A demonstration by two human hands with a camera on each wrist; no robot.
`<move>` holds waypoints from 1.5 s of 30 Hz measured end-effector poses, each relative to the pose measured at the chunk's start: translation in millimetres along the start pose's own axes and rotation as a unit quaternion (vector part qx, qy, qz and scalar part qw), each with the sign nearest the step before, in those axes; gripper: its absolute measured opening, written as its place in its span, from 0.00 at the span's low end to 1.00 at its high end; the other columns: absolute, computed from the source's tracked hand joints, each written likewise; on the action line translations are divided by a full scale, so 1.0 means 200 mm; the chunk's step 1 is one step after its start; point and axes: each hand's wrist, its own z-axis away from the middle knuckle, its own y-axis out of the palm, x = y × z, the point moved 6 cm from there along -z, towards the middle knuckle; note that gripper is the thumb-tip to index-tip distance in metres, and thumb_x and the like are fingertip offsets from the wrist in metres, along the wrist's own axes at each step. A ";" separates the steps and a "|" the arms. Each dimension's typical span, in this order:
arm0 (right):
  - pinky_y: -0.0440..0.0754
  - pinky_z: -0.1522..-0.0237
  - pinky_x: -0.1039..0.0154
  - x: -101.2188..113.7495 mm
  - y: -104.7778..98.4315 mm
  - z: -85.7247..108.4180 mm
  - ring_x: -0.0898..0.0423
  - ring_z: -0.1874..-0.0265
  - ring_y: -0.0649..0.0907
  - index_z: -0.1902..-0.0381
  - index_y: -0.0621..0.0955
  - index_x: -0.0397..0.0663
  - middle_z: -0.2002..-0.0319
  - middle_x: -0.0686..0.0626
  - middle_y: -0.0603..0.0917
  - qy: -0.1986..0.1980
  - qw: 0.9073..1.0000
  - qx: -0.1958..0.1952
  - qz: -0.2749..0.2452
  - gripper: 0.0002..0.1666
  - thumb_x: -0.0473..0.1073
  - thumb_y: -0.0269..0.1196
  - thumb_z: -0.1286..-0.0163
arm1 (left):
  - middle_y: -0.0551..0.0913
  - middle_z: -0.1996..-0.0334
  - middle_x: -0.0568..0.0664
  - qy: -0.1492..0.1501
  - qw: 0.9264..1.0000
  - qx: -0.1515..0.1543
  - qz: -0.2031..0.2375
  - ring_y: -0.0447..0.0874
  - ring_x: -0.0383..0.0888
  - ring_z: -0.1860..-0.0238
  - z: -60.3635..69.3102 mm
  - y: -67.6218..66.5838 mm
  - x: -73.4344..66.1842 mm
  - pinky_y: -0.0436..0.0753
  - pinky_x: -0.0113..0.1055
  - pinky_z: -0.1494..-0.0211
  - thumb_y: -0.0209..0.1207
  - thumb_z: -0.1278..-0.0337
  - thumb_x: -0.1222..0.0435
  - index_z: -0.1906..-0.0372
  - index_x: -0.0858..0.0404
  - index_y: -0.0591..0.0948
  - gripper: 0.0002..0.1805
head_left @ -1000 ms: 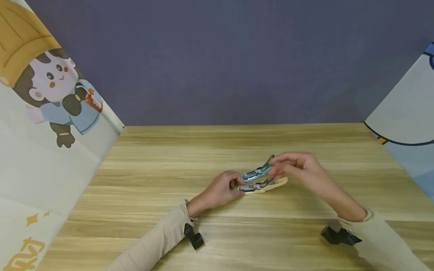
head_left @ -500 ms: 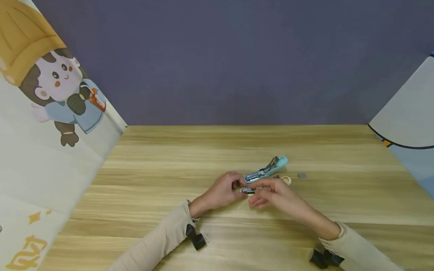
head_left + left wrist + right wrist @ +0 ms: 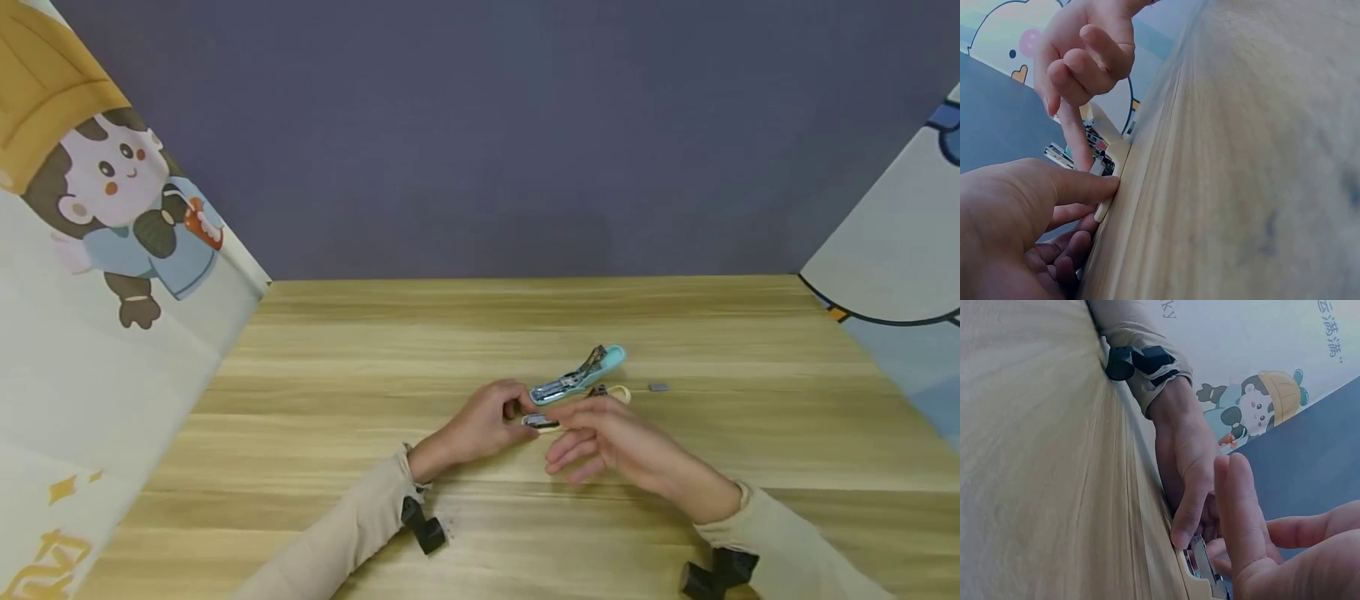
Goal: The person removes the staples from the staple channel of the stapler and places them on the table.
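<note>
A cream stapler (image 3: 619, 394), opened up, lies on the table; in the head view its middle is hidden behind the right hand. My left hand (image 3: 480, 423) pinches its near left end between thumb and fingers. My right hand (image 3: 622, 442) is over it with the index finger stretched out to the stapler's metal staple channel (image 3: 1102, 166); the other fingers are loosely bent and hold nothing. Just behind lies a teal stapler (image 3: 568, 384), also opened up, its metal parts showing, close to my left fingertips. A small grey strip (image 3: 658, 387), perhaps staples, lies to the right.
The wood-grain table (image 3: 375, 342) runs back to a dark blue-grey panel (image 3: 525, 150). Printed cartoon panels stand at the left (image 3: 112, 208) and right (image 3: 900, 225). Black cameras sit on the left (image 3: 423, 525) and right (image 3: 720, 571) wrists.
My right hand has moved from the teal stapler down to the cream one, and its lower fingers have since spread. The grey strip now shows on the table. My left hand keeps its place.
</note>
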 end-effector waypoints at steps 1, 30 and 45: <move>0.87 0.60 0.52 0.00 0.01 0.00 0.45 0.61 0.89 0.32 0.60 0.20 0.65 0.42 0.88 -0.001 1.000 0.000 -0.005 0.30 0.37 0.47 0.22 | 0.79 0.69 0.47 -0.002 1.000 0.000 0.000 0.74 0.42 0.69 0.01 0.00 0.01 0.74 0.28 0.66 0.72 0.50 0.70 0.62 0.60 0.84 0.11; 0.87 0.71 0.54 0.01 0.04 -0.07 0.44 0.71 0.89 0.35 0.63 0.19 0.71 0.37 0.87 -0.019 0.995 -0.034 0.092 0.28 0.40 0.50 0.21 | 0.80 0.66 0.48 0.020 1.000 0.017 0.002 0.76 0.44 0.66 0.02 -0.04 -0.01 0.75 0.28 0.64 0.71 0.49 0.72 0.62 0.63 0.83 0.10; 0.82 0.86 0.60 0.06 0.03 -0.19 0.56 0.90 0.81 0.65 0.79 0.36 0.87 0.50 0.80 -0.066 0.895 -0.192 0.398 0.06 0.32 0.57 0.27 | 0.80 0.66 0.47 0.010 1.000 -0.001 -0.007 0.75 0.42 0.67 -0.01 -0.03 0.03 0.75 0.29 0.64 0.72 0.49 0.70 0.62 0.61 0.83 0.10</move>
